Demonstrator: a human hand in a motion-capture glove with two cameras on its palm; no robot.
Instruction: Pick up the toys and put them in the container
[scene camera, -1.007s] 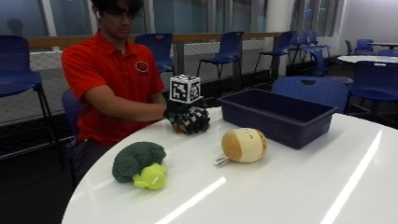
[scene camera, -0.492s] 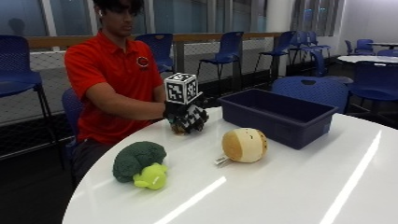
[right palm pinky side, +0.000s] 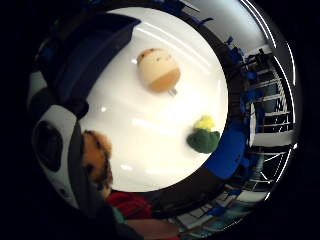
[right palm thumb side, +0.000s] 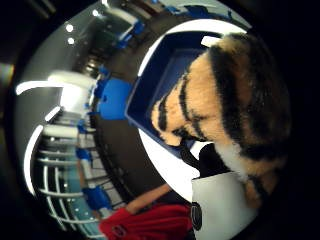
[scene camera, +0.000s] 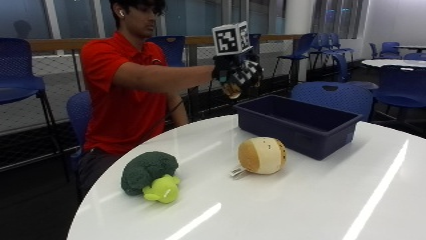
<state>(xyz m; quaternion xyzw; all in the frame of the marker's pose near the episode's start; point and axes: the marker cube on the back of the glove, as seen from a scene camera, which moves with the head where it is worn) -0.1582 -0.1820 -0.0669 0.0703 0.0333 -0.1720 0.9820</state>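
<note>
Thumb-side view: fuzzy striped plush (right palm thumb side: 225, 100)

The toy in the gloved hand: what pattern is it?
Orange plush toy with black stripes, best in the thumb side palm view.

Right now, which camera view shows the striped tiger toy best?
The thumb side palm view: the tiger toy fills it, stripes plain. The little finger side view shows only a furry edge. In the outside view the gloved right hand hides most of it.
</note>
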